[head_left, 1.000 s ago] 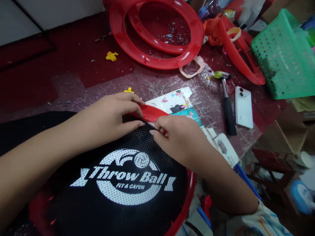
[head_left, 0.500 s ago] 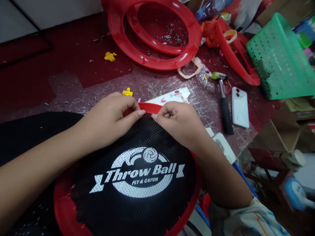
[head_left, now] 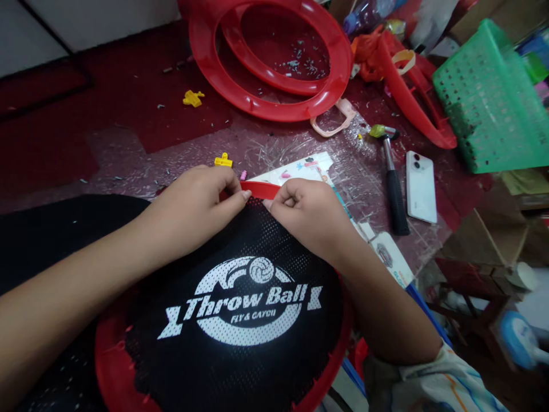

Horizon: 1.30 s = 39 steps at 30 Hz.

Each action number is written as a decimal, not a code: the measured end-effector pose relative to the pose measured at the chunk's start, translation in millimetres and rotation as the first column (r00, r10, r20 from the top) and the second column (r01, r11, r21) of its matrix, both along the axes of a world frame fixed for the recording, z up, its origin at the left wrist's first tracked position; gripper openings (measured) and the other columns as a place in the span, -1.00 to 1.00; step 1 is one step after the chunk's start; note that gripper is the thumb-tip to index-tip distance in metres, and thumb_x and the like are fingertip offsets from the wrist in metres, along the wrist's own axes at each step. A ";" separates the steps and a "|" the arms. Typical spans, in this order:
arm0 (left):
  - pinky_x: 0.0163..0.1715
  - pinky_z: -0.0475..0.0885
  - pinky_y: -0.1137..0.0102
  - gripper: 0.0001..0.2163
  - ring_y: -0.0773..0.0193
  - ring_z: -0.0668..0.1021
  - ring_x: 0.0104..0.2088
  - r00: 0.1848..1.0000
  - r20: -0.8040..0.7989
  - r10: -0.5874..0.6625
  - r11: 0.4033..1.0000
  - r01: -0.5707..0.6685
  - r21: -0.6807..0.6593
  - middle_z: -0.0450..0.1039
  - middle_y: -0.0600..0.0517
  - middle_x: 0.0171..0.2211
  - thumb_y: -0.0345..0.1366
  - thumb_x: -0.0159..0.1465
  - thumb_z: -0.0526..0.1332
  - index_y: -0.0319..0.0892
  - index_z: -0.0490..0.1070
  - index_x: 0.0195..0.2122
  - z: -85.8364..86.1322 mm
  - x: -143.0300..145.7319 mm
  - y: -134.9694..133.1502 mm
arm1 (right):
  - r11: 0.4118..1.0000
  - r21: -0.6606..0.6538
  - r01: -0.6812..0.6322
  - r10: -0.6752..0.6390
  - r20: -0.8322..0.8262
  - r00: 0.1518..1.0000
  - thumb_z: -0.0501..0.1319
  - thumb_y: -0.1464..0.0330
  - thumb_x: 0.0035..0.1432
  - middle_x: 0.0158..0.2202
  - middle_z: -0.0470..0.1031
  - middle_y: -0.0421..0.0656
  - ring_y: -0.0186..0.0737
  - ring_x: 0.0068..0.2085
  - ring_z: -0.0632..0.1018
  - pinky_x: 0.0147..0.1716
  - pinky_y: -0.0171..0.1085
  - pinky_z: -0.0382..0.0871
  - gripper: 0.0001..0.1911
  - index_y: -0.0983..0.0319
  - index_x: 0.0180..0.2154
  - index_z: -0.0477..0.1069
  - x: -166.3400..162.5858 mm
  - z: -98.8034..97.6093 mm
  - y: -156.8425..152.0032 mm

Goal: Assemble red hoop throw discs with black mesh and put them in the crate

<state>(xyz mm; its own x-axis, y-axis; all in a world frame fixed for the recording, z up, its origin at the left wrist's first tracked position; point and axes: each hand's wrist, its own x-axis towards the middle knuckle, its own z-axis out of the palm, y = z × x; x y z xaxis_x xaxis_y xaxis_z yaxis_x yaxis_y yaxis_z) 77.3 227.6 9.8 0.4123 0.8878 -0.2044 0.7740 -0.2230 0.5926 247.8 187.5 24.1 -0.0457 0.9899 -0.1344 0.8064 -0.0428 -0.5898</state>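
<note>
Left hand: left hand (head_left: 195, 203), knuckles up, thumb and forefinger pressed together in a pinch on the far edge of the black mesh where it meets the red rim.
Right hand: right hand (head_left: 311, 214), fingers curled under, thumb and forefinger pinching the same mesh edge just beside the left hand's fingertips; the two hands are close together but apart.
Black mesh: black mesh (head_left: 240, 343), perforated fabric, white print reading "Throw Ball, Fly & Catch" with a ball emblem; spread flat across the red hoop, directly under both forearms.
Red hoop: red hoop (head_left: 107, 366), round plastic frame; rim visible at near left, near right and as a short strip between the two hands.
Spare hoops: two red rings (head_left: 334, 74), nested one inside the other, flat on the floor at the far side, well apart from the hands.
Hammer: hammer (head_left: 392, 186), black grip, metal shaft, lying right of the right hand.
Phone: white phone (head_left: 420, 186), camera side up, just beside the hammer.
Basket: green basket (head_left: 493, 97), perforated plastic, far right, tilted.
Yellow pieces: small yellow plastic piece (head_left: 223, 161) just beyond the left hand; another one (head_left: 193, 98) farther off.
Sheet: printed card (head_left: 300, 169) beyond the right hand, partly hidden by it.
Surface: clear plastic sheet (head_left: 283, 143) over dark red floor, strewn with small scraps.
</note>
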 end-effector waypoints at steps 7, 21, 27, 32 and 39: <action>-0.37 0.22 0.32 -0.76 0.28 0.34 -0.48 0.999 0.024 0.042 0.998 -0.043 0.046 0.32 0.07 -0.56 -0.12 0.15 0.05 -0.14 0.30 -0.53 -1.0 1.2 -3.7 | 1.000 -0.013 0.004 -0.004 -0.008 1.000 0.15 0.42 0.04 -0.58 0.29 -0.27 -0.38 -0.50 0.25 -0.45 -0.31 0.09 -0.82 0.23 -0.59 0.31 -0.3 -0.6 -0.2; -0.17 0.39 0.25 -0.79 0.17 0.39 -0.23 0.978 0.196 0.074 0.984 -0.104 0.147 0.23 -0.01 -0.30 -0.15 0.19 0.14 -0.13 0.39 -0.50 -12.8 -4.7 -7.4 | 1.000 0.001 0.000 0.000 0.010 1.000 0.20 0.39 0.08 -0.59 0.29 -0.28 -0.39 -0.51 0.23 -0.47 -0.31 0.07 -0.77 0.23 -0.60 0.31 0.5 -2.3 2.3; -0.20 0.39 0.28 -0.78 0.19 0.39 -0.24 0.982 0.165 0.089 0.988 -0.108 0.114 0.24 0.00 -0.31 -0.16 0.18 0.15 -0.14 0.38 -0.54 -13.1 -2.6 -4.9 | 1.000 -0.008 0.005 -0.005 0.010 1.000 0.21 0.37 0.08 -0.57 0.32 -0.26 -0.38 -0.50 0.25 -0.46 -0.31 0.10 -0.77 0.23 -0.59 0.33 -0.6 -2.5 0.4; -0.20 0.38 0.27 -0.78 0.19 0.39 -0.27 0.990 0.114 0.080 0.992 -0.090 0.085 0.24 0.00 -0.36 -0.16 0.17 0.14 -0.14 0.39 -0.54 -15.0 -4.9 -1.7 | 1.000 0.010 0.012 -0.012 0.015 1.000 0.18 0.42 0.08 -0.55 0.37 -0.24 -0.37 -0.48 0.30 -0.44 -0.32 0.14 -0.81 0.24 -0.56 0.38 4.1 6.2 1.0; -0.24 0.37 0.26 -0.77 0.17 0.40 -0.28 0.989 0.125 0.080 0.991 -0.092 0.093 0.27 -0.01 -0.39 -0.13 0.15 0.13 -0.13 0.41 -0.53 -17.0 -7.1 0.6 | 0.998 -0.017 -0.053 0.054 0.082 0.995 0.20 0.40 0.10 -0.60 0.37 -0.26 -0.39 -0.52 0.30 -0.46 -0.32 0.09 -0.78 0.25 -0.58 0.43 13.3 16.2 1.6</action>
